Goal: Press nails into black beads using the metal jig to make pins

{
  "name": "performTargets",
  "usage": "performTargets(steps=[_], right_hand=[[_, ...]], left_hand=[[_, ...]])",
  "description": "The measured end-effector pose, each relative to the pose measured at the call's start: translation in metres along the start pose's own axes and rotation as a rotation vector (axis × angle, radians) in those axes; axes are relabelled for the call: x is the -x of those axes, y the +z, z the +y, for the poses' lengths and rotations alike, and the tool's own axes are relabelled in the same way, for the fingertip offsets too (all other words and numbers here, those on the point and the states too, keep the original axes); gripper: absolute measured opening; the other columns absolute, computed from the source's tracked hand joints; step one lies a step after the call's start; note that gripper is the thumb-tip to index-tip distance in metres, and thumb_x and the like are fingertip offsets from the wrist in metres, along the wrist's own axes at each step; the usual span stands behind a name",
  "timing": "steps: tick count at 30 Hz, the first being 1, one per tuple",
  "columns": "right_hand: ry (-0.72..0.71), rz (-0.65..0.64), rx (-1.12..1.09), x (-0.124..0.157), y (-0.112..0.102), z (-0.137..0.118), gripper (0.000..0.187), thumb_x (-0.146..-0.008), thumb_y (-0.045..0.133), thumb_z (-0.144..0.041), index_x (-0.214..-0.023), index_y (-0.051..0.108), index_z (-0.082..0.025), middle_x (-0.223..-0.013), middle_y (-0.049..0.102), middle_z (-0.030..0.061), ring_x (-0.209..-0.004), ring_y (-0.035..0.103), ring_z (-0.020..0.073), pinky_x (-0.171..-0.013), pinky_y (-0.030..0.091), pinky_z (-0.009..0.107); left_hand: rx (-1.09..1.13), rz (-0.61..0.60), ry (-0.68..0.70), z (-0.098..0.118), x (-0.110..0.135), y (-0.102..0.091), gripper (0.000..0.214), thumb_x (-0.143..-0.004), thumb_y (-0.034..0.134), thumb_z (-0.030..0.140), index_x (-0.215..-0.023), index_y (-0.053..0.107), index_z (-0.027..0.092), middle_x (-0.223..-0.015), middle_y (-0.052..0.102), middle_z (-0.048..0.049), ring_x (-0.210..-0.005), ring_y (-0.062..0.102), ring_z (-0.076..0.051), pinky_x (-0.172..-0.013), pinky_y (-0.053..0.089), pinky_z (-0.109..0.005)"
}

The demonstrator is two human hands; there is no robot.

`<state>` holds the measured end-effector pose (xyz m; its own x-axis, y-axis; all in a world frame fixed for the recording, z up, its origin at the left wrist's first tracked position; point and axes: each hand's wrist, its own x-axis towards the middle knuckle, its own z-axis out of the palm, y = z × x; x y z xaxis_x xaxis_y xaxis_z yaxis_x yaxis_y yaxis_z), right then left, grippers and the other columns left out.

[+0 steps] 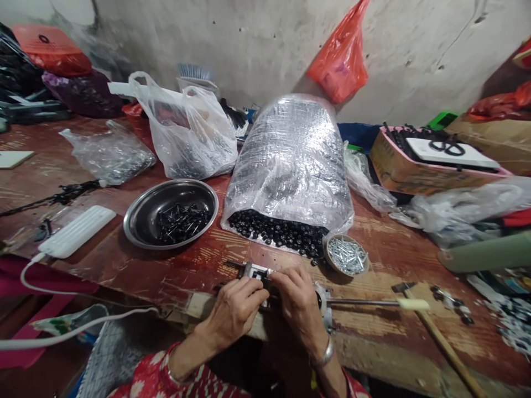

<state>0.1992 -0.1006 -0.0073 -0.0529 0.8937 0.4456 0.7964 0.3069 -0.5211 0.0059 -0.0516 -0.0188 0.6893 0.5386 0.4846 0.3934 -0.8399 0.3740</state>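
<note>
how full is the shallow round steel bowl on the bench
Partly full: the shallow round steel bowl holds a small heap of black-headed fasteners, bare steel showing around them.

left hand, right hand on metal fitting at bench edge; dish of screws near

A rough grey plaster wall, stained and chipped, rises behind a worn red-brown wooden tabletop. An orange plastic bag hangs against the wall.
</note>
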Motion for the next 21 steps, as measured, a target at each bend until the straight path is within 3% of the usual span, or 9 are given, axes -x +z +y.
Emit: performTargets(steps=[4, 8, 11, 14, 17, 21], right_hand=[[0.053, 0.204, 0.008, 0.013, -0.03, 0.018, 0.028, -0.1, 0.051, -0.011, -0.12, 0.066, -0.024, -0.108, 0.069, 0.0067, -0.101, 0.058, 0.0224, -0.087, 0.05, 0.037], [0.199, 0.348, 0.411, 0.045, -0.067, 0.053, 0.023, -0.1, 0.055, -0.028, -0.117, 0.07, -0.021, -0.108, 0.072, 0.0116, -0.1, 0.059, 0.0285, -0.092, 0.048, 0.047], [0.308, 0.248, 0.737, 0.076, -0.087, 0.074, 0.033, -0.102, 0.048, -0.042, -0.105, 0.073, -0.02, -0.106, 0.074, 0.0154, -0.102, 0.059, 0.0345, -0.096, 0.044, 0.056], [0.299, 0.15, 0.827, 0.106, -0.097, 0.079, 0.038, -0.102, 0.042, -0.045, -0.103, 0.072, -0.021, -0.105, 0.075, 0.0146, -0.103, 0.062, 0.0352, -0.103, 0.039, 0.06], [0.267, 0.082, 0.802, 0.135, -0.103, 0.074, 0.037, -0.1, 0.044, -0.044, -0.103, 0.073, -0.021, -0.098, 0.077, 0.0125, -0.089, 0.066, 0.0328, -0.098, 0.045, 0.056], [0.321, -0.029, 0.542, 0.172, -0.104, 0.058, 0.032, -0.093, 0.055, -0.048, -0.106, 0.078, -0.03, -0.093, 0.079, 0.0081, -0.075, 0.07, 0.0286, -0.069, 0.054, 0.042]], left_hand=[[0.087, 0.051, -0.027, -0.002, -0.001, -0.005, 0.03, -0.093, 0.05, 0.004, -0.111, 0.068, 0.02, -0.098, 0.069, -0.0065, -0.087, 0.065, -0.018, -0.076, 0.052, -0.029], [0.09, 0.121, -0.089, -0.008, -0.007, -0.012, 0.022, -0.097, 0.054, 0.01, -0.111, 0.069, 0.02, -0.101, 0.068, -0.0077, -0.091, 0.063, -0.019, -0.081, 0.052, -0.031], [0.058, 0.125, -0.133, -0.016, -0.012, -0.017, 0.019, -0.098, 0.06, 0.021, -0.115, 0.069, 0.019, -0.109, 0.067, -0.0105, -0.098, 0.061, -0.022, -0.086, 0.052, -0.036], [0.02, 0.057, -0.141, -0.026, -0.011, -0.019, 0.035, -0.097, 0.065, 0.038, -0.126, 0.066, 0.019, -0.126, 0.064, -0.0134, -0.111, 0.058, -0.028, -0.095, 0.05, -0.043], [-0.039, -0.039, -0.137, -0.032, -0.005, -0.017, 0.058, -0.093, 0.067, 0.056, -0.138, 0.06, 0.019, -0.141, 0.058, -0.0152, -0.124, 0.052, -0.033, -0.104, 0.043, -0.05], [-0.115, -0.115, -0.107, -0.037, 0.002, -0.013, 0.07, -0.092, 0.061, 0.067, -0.144, 0.057, 0.02, -0.148, 0.055, -0.0163, -0.133, 0.046, -0.035, -0.108, 0.036, -0.052]])
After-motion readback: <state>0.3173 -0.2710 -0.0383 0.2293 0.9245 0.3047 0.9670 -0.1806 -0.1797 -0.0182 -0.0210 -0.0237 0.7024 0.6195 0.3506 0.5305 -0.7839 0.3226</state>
